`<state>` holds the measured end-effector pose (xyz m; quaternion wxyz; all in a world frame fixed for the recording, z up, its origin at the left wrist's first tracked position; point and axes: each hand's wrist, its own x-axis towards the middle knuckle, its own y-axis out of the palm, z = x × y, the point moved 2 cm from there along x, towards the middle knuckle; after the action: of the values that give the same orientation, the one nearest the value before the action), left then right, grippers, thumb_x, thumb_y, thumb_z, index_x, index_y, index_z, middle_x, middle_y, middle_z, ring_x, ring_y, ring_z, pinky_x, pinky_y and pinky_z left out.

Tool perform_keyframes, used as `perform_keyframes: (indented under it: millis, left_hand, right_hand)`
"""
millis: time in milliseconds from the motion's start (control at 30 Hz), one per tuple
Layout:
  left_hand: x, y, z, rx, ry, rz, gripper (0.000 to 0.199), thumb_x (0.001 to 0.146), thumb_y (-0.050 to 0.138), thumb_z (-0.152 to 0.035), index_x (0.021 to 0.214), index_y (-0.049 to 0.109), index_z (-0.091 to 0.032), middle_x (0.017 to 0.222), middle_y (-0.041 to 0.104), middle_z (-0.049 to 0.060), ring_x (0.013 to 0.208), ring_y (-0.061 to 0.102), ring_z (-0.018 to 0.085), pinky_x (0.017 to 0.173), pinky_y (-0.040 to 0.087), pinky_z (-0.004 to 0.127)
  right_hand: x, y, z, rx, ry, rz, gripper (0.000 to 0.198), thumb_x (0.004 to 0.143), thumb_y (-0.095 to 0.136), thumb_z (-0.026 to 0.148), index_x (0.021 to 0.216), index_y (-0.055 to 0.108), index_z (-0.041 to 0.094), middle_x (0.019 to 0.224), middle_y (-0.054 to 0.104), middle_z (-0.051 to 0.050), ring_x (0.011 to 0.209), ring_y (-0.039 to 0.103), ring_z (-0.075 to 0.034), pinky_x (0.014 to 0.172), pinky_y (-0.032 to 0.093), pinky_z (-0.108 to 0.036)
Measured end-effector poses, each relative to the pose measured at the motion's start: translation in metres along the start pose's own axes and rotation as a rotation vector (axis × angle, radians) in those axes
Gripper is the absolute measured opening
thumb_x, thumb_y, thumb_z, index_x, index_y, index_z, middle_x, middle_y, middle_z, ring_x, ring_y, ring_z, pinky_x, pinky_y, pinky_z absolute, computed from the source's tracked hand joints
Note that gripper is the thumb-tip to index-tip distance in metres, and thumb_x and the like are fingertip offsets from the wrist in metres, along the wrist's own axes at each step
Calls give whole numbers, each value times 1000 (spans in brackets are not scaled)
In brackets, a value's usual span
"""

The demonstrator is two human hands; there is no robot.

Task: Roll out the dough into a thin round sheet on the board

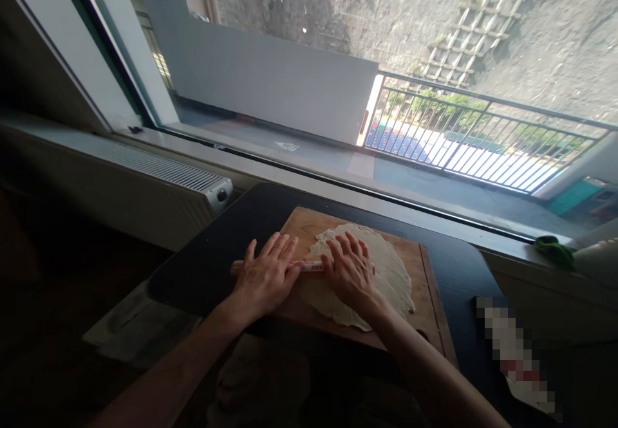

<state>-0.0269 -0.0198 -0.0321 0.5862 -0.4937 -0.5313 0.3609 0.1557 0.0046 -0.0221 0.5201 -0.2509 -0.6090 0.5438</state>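
Observation:
A rolling pin [313, 266] with a pale, red-marked middle lies across a wide, thin sheet of dough [392, 280]. The dough rests on a wooden board [302, 222], its outline uneven. My left hand [265, 273] lies flat over the pin's left part, fingers stretched out and apart, at the dough's left side. On the pin's right part rests my right hand [350, 270], palm down with fingers extended above the dough. The pin's right end is hidden beneath that hand; its left tip shows past my left hand.
The board lies on a black table [203, 267] below a large window. A white radiator [193, 180] stands to the left. On the sill at right is a green cloth-like item [555, 252]. A blurred-out object [516, 357] sits near the table's right side.

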Motion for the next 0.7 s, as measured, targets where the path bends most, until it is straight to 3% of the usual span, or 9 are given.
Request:
perform_keyframes:
  millis: [133,233,400,500,700]
  left_hand:
    - [43,7,7,-19,-122,69,57,91,20,-49,137,38,-21,141,42,7,135,24,25,107,14,54]
    - [61,9,10,-44,-167,108,57,91,19,-49,137,37,-21,141,41,7,134,25,26,105,17,55]
    - [30,4,5,-18,-21,-20,59,91,22,-50,142,29,-22,146,32,7,137,19,25,109,12,51]
    - [24,4,4,-12,-1,-47,59,90,24,-51,142,27,-23,148,30,6,138,16,24,110,9,51]
    - [93,15,14,-94,-195,143,63,88,20,-53,141,30,-20,144,36,8,137,19,28,105,15,58]
  right_hand:
    - [42,9,-11,8,89,51,40,92,31,44,122,50,25,126,51,-6,128,27,-24,104,19,-42]
    - [54,11,-14,24,136,80,40,93,30,44,120,52,25,123,53,-7,126,31,-24,102,23,-42]
    - [13,5,-3,10,50,-8,39,93,32,45,120,52,26,129,48,-5,131,24,-25,105,17,-44]
    - [9,4,-2,12,40,-20,38,92,33,44,120,52,26,130,48,-5,132,21,-24,106,15,-44]
    - [59,14,-23,52,201,57,40,92,33,44,119,54,23,123,52,-8,125,33,-25,100,26,-42]
